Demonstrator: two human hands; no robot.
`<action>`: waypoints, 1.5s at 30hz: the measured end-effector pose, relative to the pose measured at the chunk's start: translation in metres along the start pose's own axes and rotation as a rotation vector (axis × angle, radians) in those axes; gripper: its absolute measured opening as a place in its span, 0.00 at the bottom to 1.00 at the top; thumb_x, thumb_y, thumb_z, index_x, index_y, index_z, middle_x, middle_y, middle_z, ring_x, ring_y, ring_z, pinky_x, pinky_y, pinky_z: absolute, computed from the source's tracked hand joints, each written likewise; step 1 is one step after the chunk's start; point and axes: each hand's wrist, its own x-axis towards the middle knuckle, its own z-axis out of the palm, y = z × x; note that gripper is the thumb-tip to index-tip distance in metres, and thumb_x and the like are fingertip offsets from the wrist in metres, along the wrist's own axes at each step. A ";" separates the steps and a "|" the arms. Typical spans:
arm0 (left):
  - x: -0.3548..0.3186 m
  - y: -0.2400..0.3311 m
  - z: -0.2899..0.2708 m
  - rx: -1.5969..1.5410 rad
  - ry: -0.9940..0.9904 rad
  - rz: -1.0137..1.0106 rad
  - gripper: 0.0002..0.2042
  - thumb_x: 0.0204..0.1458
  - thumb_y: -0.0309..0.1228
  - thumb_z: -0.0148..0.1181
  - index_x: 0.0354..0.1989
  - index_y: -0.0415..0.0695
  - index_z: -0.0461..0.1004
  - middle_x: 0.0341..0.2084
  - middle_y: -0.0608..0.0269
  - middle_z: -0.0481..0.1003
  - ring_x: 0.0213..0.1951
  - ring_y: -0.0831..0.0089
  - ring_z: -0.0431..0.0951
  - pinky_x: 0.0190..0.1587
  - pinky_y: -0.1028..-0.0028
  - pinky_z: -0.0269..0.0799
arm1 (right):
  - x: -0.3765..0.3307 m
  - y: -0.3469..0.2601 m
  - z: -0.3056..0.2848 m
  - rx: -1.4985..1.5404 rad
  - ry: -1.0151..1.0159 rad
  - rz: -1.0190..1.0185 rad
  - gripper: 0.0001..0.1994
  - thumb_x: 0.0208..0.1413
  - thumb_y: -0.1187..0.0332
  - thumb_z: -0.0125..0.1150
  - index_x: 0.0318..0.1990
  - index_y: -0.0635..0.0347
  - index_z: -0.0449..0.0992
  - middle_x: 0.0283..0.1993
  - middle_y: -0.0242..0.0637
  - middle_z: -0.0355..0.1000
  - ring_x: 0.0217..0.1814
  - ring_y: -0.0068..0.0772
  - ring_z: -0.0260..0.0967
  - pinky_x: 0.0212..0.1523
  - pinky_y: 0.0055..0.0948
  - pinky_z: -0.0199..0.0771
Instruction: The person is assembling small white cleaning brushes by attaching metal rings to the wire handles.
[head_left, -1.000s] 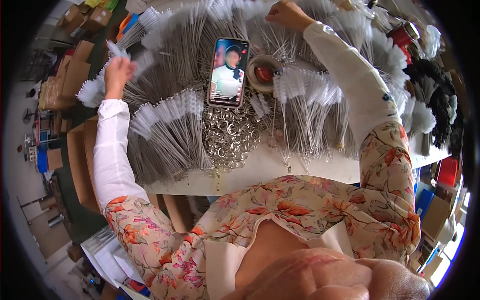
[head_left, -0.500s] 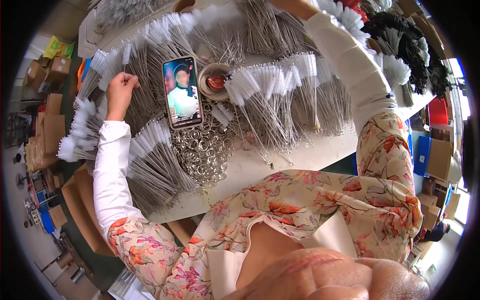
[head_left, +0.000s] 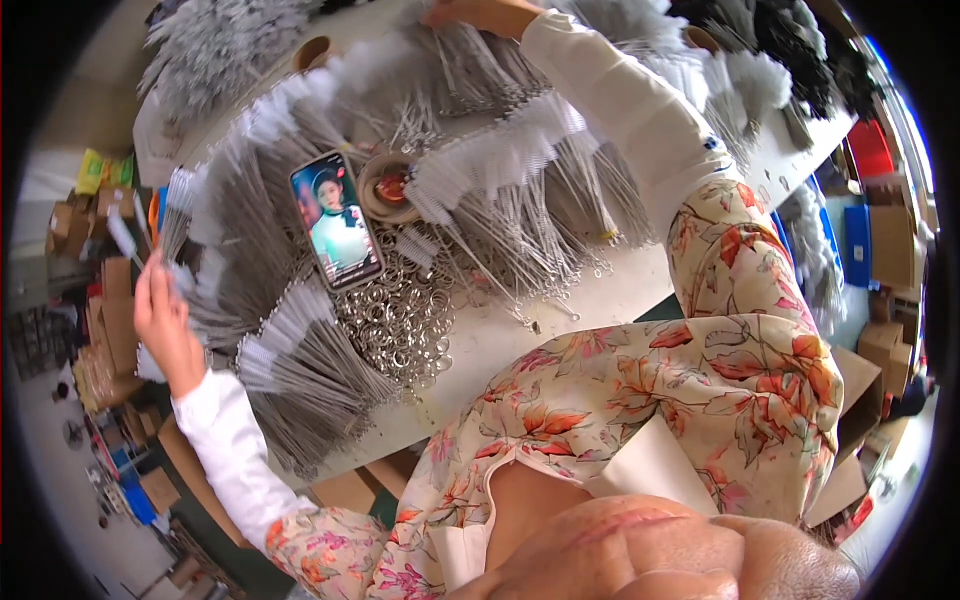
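My left hand (head_left: 165,320) is raised past the table's left end, fingers closed on a few thin wire brushes with white bristle tips (head_left: 125,235). Just right of it lies a bundle of the same brushes (head_left: 300,370). My right hand (head_left: 480,12) reaches to the far side of the table and rests on another heap of wire brushes (head_left: 470,70); its fingers are cut off by the picture's top edge. Between my arms lie a fan of brushes (head_left: 500,190), a pile of metal rings (head_left: 400,320) and a phone (head_left: 337,218) with a lit screen.
A brown tape roll (head_left: 385,188) with something red in it sits beside the phone. The white table (head_left: 600,300) shows bare at its near edge. Cardboard boxes (head_left: 100,300) stand on the floor at left, black brushes (head_left: 800,50) at the far right, a blue crate (head_left: 858,245) beyond.
My left hand has drawn back from the brush piles to beyond the table's left end, still holding brushes. My right hand stays at the far heap. The view has shifted right.
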 end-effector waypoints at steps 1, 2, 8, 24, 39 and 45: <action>-0.014 0.004 -0.014 0.004 -0.034 0.041 0.14 0.58 0.32 0.50 0.49 0.39 0.70 0.26 0.76 0.64 0.25 0.88 0.58 0.24 0.86 0.53 | -0.008 -0.024 -0.023 0.176 0.051 0.012 0.08 0.42 0.66 0.63 0.27 0.62 0.77 0.24 0.40 0.73 0.30 0.30 0.72 0.32 0.32 0.72; -0.023 0.011 0.010 -0.057 -0.109 0.107 0.14 0.59 0.32 0.48 0.50 0.40 0.69 0.25 0.76 0.62 0.25 0.87 0.58 0.25 0.85 0.54 | 0.028 0.089 -0.055 0.352 0.111 -0.133 0.05 0.46 0.75 0.58 0.33 0.61 0.76 0.26 0.34 0.72 0.29 0.24 0.70 0.30 0.25 0.70; -0.123 0.020 -0.022 -0.002 0.103 -0.147 0.16 0.60 0.37 0.45 0.48 0.36 0.69 0.25 0.72 0.63 0.18 0.90 0.53 0.16 0.88 0.44 | -0.015 0.125 -0.158 -0.440 0.217 0.024 0.05 0.44 0.67 0.58 0.28 0.56 0.74 0.25 0.34 0.70 0.26 0.32 0.69 0.26 0.32 0.68; -0.200 -0.007 -0.015 -0.141 0.030 -0.217 0.15 0.60 0.36 0.47 0.33 0.35 0.72 0.20 0.71 0.61 0.18 0.87 0.55 0.17 0.85 0.47 | -0.040 0.076 -0.159 -0.552 0.575 -0.037 0.11 0.45 0.60 0.57 0.24 0.58 0.76 0.24 0.45 0.71 0.27 0.44 0.70 0.29 0.40 0.68; -0.260 -0.010 -0.002 -0.033 0.037 -0.144 0.14 0.60 0.33 0.43 0.31 0.36 0.71 0.17 0.66 0.65 0.16 0.82 0.62 0.18 0.83 0.58 | -0.042 0.129 -0.178 -0.710 0.305 0.300 0.16 0.41 0.54 0.62 0.26 0.60 0.78 0.30 0.48 0.74 0.34 0.47 0.73 0.37 0.43 0.73; -0.276 -0.032 -0.017 -0.007 0.143 -0.266 0.13 0.61 0.34 0.43 0.34 0.36 0.70 0.21 0.66 0.65 0.17 0.83 0.62 0.18 0.84 0.58 | -0.017 0.196 -0.158 -0.690 0.093 0.540 0.25 0.40 0.46 0.65 0.36 0.59 0.79 0.29 0.40 0.76 0.32 0.34 0.73 0.37 0.31 0.71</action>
